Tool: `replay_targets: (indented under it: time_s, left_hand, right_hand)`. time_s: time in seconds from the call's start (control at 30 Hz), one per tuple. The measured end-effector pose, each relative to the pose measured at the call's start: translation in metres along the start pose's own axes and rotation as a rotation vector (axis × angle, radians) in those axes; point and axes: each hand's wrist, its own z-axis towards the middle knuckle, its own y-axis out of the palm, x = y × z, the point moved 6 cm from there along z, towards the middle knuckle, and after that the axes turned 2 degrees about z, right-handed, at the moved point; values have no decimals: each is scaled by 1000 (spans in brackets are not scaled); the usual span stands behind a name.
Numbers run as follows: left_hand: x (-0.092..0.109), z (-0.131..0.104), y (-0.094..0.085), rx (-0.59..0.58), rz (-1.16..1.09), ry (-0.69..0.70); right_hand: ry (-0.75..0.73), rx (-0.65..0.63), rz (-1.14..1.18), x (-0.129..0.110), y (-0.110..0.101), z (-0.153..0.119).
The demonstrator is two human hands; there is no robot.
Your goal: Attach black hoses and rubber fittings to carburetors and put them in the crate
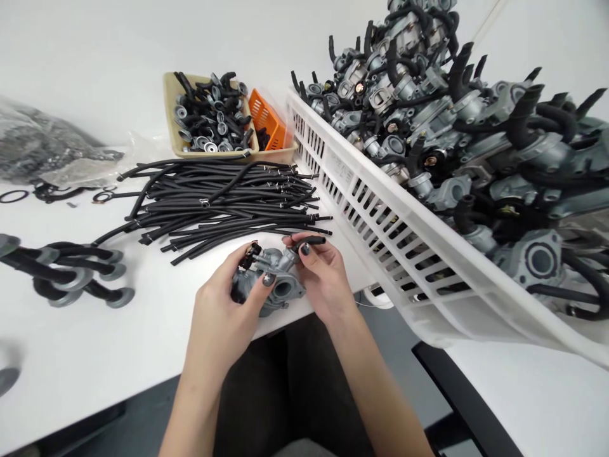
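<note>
Over the table's front edge, my left hand point(233, 298) is wrapped round a grey metal carburetor point(280, 289), its thumb lying across the body. A round bore faces me, and a black fitting shows at the upper left by my fingertips. My right hand point(326, 273) pinches a short black rubber tube point(311, 241) between thumb and fingers at the carburetor's upper right. The tube sits at the metal neck there; my fingers partly hide the joint. Behind both hands lies a pile of long black hoses point(228, 197).
A white slatted crate point(371, 184) heaped with carburetors stands on the right. A cream bin point(174, 120) of capped black tubes and an orange basket point(266, 120) are at the back. Several capped tubes point(71, 273) and a plastic bag of parts point(42, 146) lie left.
</note>
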Motion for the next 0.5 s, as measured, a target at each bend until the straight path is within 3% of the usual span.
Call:
replay_targets:
  time_s: [0.17, 0.5]
  left_hand:
    - [0, 1, 0, 12, -7, -15]
    - [0, 0, 0, 5, -10, -40]
  right_hand:
    - [-30, -67, -17, -3, 3, -5]
    - [-36, 47, -31, 0, 0, -1]
